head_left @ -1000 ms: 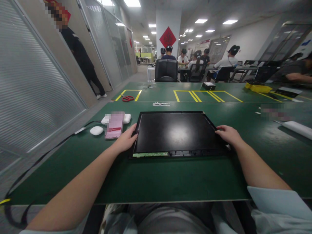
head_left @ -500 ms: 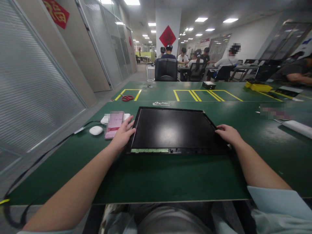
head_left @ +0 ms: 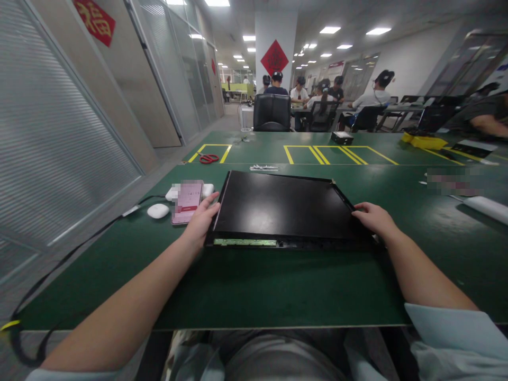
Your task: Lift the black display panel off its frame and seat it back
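A black flat display panel lies in front of me on the green table, its near edge raised a little and showing a thin green circuit strip. My left hand grips the panel's left edge, fingers curled round it. My right hand holds the right edge near the front corner. The panel tilts away from me.
A pink phone, a white earbud case and a white charger with a black cable lie left of the panel. Red scissors, small metal parts and a black box sit farther back. Several seated people work behind.
The panel's near edge has been lifted and the panel tipped away from me. Both hands stay on its side edges. A person standing by the left wall has left the view.
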The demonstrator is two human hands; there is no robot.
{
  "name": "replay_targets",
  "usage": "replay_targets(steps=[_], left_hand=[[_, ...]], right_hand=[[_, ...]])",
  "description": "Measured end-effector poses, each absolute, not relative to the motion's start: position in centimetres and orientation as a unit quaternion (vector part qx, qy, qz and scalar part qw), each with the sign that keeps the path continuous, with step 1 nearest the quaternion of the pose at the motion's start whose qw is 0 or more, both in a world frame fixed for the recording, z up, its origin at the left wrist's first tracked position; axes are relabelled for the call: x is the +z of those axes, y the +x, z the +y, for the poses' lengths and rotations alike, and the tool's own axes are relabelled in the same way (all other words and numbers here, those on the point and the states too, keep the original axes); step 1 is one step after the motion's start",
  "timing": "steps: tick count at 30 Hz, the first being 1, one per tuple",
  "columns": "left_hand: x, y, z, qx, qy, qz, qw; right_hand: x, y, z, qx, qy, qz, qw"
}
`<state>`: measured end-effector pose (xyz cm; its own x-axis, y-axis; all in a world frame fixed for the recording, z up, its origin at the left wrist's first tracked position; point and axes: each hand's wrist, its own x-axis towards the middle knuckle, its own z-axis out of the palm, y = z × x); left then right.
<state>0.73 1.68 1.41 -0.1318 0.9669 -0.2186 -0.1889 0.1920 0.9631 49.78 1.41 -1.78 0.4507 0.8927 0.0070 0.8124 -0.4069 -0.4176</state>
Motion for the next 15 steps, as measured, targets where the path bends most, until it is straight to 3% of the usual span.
replay_targets(steps=[15], left_hand=[[1.82,1.03,1.05,0.511,0.363,0.473,0.619]], right_hand=[[-2.28,49.98,1.59,0.099,-0.827,-0.520,0.189]])
